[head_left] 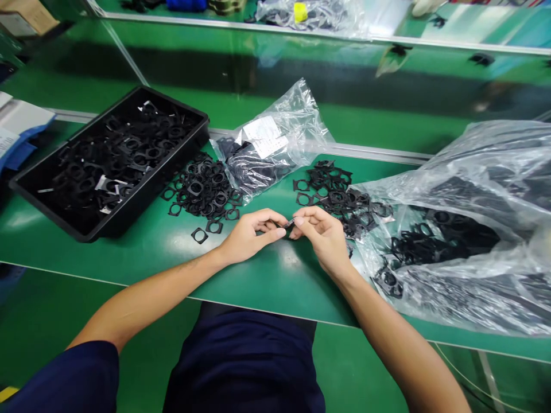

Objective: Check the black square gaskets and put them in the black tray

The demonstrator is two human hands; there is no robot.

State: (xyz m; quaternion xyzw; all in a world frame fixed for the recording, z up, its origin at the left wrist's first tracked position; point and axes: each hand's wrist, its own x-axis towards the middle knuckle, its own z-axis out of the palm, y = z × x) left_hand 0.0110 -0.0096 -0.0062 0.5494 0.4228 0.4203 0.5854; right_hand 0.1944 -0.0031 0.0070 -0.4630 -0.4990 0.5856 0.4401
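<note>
My left hand (253, 232) and my right hand (321, 232) meet above the green table, fingertips pinched on one small black part (289, 223) seen nearly edge-on. Its outline is mostly covered by the fingers. Left of my hands lies a pile of flat black ring-shaped parts (202, 186), with a few loose ones (199, 235) at its near side. Behind my right hand spreads another heap of similar black parts (344, 201), which runs toward an open clear plastic bag (465, 281) holding more of them.
A black tray (112, 226) full of black parts and some white pieces stands at the left. Behind my hands lies a clear bag (297, 123) with white labels and dark parts. A metal-edged shelf (241, 23) runs across the back. The table's front edge (253, 310) is close to my body.
</note>
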